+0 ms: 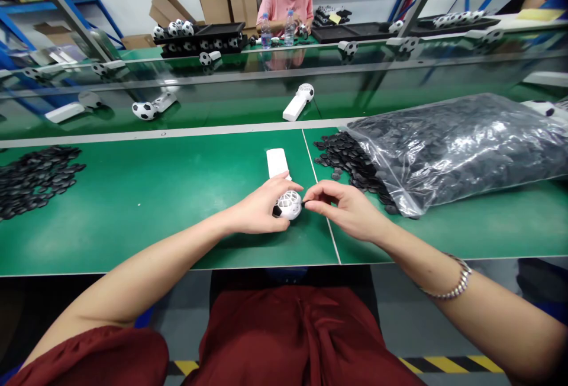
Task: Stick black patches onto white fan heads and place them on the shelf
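Note:
My left hand is wrapped round the ball-shaped head of a white football-patterned handheld fan, whose flat white handle points away from me on the green tabletop. A white grille and one black patch show on the head. At its right side my right hand pinches a small black piece between thumb and fingertips, right by the ball. Similar black pieces lie heaped just beyond my right hand, spilling beside a clear plastic bag full of them.
Another heap of black pieces lies at the far left. Beyond the pale rail, several football fans rest on the green belt, including one fan straight ahead. A person in pink sits across, near bottles and black trays.

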Tool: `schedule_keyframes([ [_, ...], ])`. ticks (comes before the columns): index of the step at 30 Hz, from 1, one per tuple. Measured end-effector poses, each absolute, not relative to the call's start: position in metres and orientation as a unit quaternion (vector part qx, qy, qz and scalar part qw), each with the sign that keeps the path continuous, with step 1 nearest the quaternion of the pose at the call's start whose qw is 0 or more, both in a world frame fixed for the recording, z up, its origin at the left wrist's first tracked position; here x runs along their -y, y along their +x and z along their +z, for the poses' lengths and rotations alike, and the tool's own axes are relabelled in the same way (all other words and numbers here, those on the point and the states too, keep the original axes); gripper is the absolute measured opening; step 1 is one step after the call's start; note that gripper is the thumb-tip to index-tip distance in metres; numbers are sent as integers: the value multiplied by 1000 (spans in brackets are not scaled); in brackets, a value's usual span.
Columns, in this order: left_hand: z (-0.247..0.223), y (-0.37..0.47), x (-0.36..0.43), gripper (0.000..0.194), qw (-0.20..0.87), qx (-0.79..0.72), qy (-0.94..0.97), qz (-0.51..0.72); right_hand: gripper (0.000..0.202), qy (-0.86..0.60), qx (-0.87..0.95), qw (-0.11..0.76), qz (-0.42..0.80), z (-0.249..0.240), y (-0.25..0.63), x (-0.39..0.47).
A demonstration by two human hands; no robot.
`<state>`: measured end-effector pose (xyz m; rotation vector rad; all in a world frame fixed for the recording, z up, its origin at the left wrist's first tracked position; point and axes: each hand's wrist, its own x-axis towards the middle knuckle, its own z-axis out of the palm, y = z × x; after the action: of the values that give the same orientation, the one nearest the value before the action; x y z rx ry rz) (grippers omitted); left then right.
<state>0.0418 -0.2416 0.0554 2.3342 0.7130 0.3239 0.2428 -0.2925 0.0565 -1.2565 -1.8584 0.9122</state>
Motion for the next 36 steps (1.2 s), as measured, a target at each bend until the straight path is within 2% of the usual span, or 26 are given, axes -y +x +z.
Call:
schedule_keyframes([
  [6,55,43,242,57,339,-271,891,130,11,-480,707,338,394,54,236,293],
  [14,53,49,247,35,354,-299,868,179,11,-484,694,351,401,51,234,286],
  [22,56,52,244,29,375,-313,855,173,13,-506,701,327,382,51,230,279],
  [25,56,51,242,34,376,-313,857,160,18,-530,710,315,340,51,247,272],
  [27,55,50,241,39,372,-321,856,159,16,-583,715,291,255,49,266,265],
  [30,54,48,241,42,374,-331,852,156,12,-650,715,203,155,43,294,259],
  [32,54,46,239,42,376,-332,851,153,13,-656,722,160,149,40,303,257],
  [36,53,45,239,43,375,-303,864,146,11,-655,726,140,158,37,302,257],
])
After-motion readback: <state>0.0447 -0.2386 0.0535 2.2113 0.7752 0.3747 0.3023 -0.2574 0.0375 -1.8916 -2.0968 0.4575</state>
